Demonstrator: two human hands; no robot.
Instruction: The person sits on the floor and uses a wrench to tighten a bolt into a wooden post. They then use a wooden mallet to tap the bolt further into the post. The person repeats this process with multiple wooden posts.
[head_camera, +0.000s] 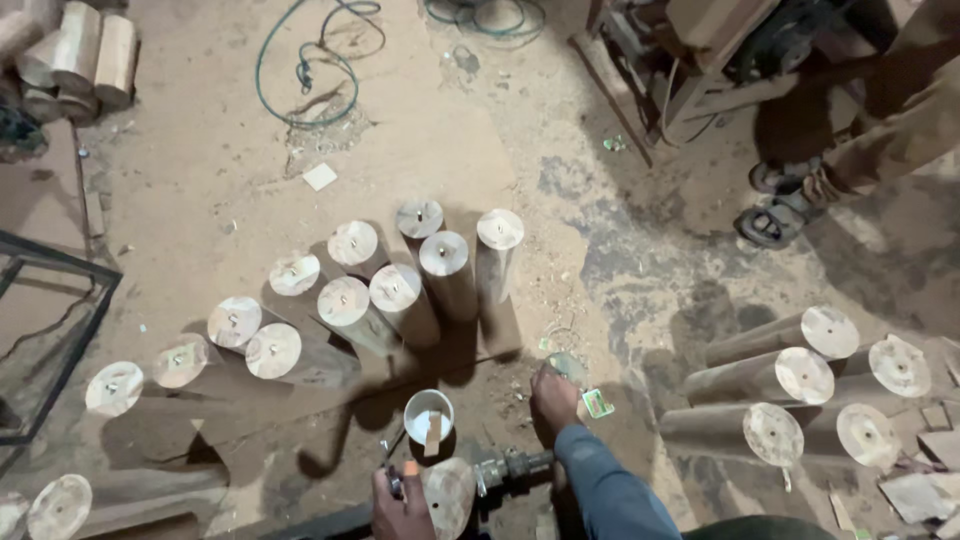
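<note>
Way off to the left of both hands there's a black metal frame (50, 330) lying on the dusty floor (200, 180), and up in the far corner a stack of short wood blocks (85, 55). Closer in, still left of the hands and just beyond them, a big bunch of turned wooden legs (385, 290) stands upright on the floor, pale round tops up, each with a small metal fitting in the centre; a few more of them trail off toward the lower left. A green hose (300, 70) loops on the floor well past that bunch. Now the hands: the left hand (403, 505) is at the bottom edge, clenched around a small tool (392, 478) with an orange bit showing, pressed right against the top of a wooden leg (448, 495) beside it. Just beyond that hand sits a small white cup (428, 415) with a stick in it. The right hand (553, 400), blue sleeve, is planted down on the floor next to the leg, fingers on something green and small, can't tell if it's actually gripping it. A metal fitting (510, 467) sits between the leg and that arm. Right of the hands, another cluster of wooden legs (800, 385) lies tipped over, and far up right someone else's sandalled foot (775, 220) by a wooden machine stand (690, 60).
</note>
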